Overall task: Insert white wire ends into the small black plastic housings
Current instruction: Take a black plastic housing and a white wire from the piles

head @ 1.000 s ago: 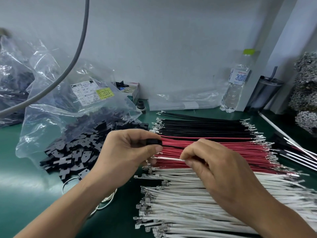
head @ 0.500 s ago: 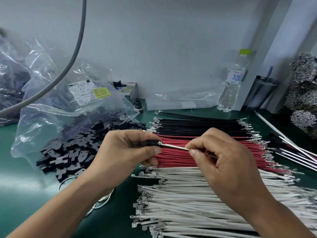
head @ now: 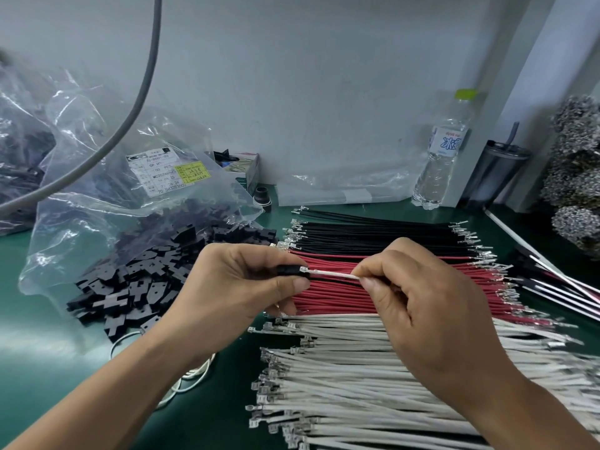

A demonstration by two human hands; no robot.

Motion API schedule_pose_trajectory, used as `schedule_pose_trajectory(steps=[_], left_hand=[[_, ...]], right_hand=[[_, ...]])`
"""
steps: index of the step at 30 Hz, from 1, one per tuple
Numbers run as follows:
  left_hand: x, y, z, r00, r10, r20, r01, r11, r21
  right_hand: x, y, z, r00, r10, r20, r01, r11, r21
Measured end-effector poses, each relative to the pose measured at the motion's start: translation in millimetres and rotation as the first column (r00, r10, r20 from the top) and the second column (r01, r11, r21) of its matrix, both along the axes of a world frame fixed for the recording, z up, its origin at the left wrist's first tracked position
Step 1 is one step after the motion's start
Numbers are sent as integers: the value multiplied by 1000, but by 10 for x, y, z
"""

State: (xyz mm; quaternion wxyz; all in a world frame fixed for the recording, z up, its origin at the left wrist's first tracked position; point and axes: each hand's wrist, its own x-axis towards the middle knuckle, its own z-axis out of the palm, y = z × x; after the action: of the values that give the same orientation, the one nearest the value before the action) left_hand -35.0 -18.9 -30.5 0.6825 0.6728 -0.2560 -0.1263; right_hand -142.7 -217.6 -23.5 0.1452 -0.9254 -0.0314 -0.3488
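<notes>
My left hand [head: 240,284] pinches a small black housing [head: 290,270] between thumb and forefinger, above the wire piles. My right hand [head: 412,297] pinches a white wire [head: 331,273] just right of it. The wire's metal terminal sits at the housing's opening; how deep it goes I cannot tell. A black wire [head: 334,280] runs out of the housing just below the white one. White wires [head: 357,384] lie in a pile under my right hand. Loose black housings [head: 136,287] spill from a clear bag on the left.
Red wires [head: 406,287] and black wires [head: 373,232] lie in rows on the green mat [head: 48,368]. A clear bag [head: 97,196], a water bottle [head: 441,164], a dark tumbler [head: 496,170], a grey cable [head: 136,92] and grey metal clusters [head: 574,177] stand around.
My right hand lifted the white wire from the pile and brought its terminal end up to the housing held in my left hand. Both hands rose slightly.
</notes>
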Motion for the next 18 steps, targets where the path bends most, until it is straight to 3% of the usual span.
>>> schedule_pose_trajectory(steps=[5,12,18], left_hand=[[-13,-2,7,1000,-14,15,14,1000,4],[-6,-4,14,999,-31,-22,30,999,-28],[-24,7,-5,997,-55,52,55,998,-2]], right_hand=[[0,-25,39,990,-2,139,28,982,-189],[3,-111,66,999,21,37,-17,993,-117],[6,-37,26,996,90,24,-90,996,-2]])
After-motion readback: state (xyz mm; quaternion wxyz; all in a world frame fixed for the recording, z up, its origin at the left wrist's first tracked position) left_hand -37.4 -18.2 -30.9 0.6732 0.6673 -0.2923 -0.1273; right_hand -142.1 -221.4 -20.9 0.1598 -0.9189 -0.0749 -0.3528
